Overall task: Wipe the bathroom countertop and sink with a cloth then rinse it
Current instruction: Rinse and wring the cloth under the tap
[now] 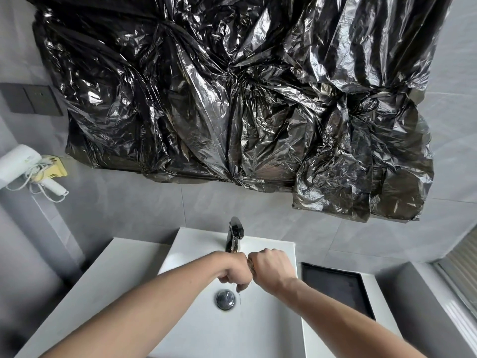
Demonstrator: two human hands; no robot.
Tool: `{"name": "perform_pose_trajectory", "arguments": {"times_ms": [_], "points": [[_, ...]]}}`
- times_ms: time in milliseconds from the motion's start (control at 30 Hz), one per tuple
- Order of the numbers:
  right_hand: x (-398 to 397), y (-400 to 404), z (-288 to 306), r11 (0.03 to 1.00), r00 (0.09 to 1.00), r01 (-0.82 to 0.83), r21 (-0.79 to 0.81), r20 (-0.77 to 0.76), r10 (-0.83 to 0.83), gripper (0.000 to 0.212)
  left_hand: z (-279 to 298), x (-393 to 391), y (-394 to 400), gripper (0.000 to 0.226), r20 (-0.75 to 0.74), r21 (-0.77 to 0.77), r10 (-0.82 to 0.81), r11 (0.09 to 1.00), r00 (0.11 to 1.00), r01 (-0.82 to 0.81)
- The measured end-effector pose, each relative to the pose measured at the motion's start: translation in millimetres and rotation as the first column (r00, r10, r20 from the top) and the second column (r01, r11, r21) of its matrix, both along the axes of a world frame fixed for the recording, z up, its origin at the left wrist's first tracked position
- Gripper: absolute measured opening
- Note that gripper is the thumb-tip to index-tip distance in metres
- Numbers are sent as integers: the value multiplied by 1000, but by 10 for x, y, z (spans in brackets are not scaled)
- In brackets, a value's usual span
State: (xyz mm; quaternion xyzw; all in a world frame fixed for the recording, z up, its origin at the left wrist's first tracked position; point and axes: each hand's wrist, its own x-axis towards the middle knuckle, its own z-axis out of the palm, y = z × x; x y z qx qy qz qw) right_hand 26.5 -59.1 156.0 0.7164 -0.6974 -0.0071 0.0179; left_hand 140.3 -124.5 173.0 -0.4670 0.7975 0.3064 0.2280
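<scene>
Black plastic sheeting (232, 99), crumpled and glossy, covers the wall above the basin, presumably over a mirror; not part of the task.

Table (103, 275): white top on both sides of the sink, bare where visible. No smears or standing water can be made out, so whether it has been wiped cannot be confirmed from the surface alone. A dark rectangular tray (338, 288) sits on the right portion, just beside the sink.

Sink (258, 329): white rectangular basin, chrome faucet (234, 235) at the back, round drain plug (225, 299) below the hands. A thin trickle of drops falls from between the hands toward the basin near the drain.

Hands: left hand (233, 268) and right hand (271, 271) are both clenched into fists, knuckle to knuckle over the middle of the basin, just in front of the faucet. A small dark wad of cloth (242, 285) shows under and between them; most of it is hidden inside the fists. Both hands grip it.

Judgement on progress: the posture and dripping read as wringing the cloth out over the sink. That places this late in the task, at or after the rinse, with wiping probably finished. Probably left: finish squeezing and put the cloth down. Whether water is running from the faucet cannot be told.

White hair dryer (18, 164) hangs on the left wall.
</scene>
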Motion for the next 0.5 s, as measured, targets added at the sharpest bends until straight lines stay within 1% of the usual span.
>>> {"name": "perform_pose_trajectory", "arguments": {"times_ms": [67,100,133,200,267,300,333,367,400,433,467,500], "points": [[12,12,4,1000,1000,6,-5,25,-6,17,-27,23,6,15,-34,-6,38,999,999,-38],[12,19,6,1000,998,19,-12,57,-19,13,-32,37,6,15,-62,-13,69,997,996,-70],[2,16,-10,999,994,29,-29,107,-26,10,-39,53,-3,20,-98,-10,100,995,990,-102],[-21,26,-39,997,982,31,-77,191,-15,7,-10,91,-11,39,-169,32,163,987,972,-160],[-48,51,-43,993,973,5,-115,230,22,22,40,137,-14,58,-255,92,214,976,943,-197],[-63,64,-20,993,970,0,-119,240,29,26,64,166,-14,67,-301,120,233,971,925,-206],[-76,76,12,992,964,3,-129,266,31,24,88,200,-8,73,-347,118,235,971,908,-206],[-88,89,45,991,955,31,-132,296,10,17,119,243,16,74,-386,68,209,978,898,-198],[-110,100,67,990,940,71,-120,340,-27,10,152,293,50,73,-430,-37,144,984,891,-177],[-128,115,102,990,911,116,-80,405,-74,14,172,351,94,72,-466,-194,41,970,884,-148],[-155,121,141,988,861,152,-15,493,-125,22,203,417,157,71,-482,-385,-104,917,870,-103],[-179,117,188,982,774,172,80,606,-185,28,223,482,214,70,-471,-558,-263,828,842,-53]]}}
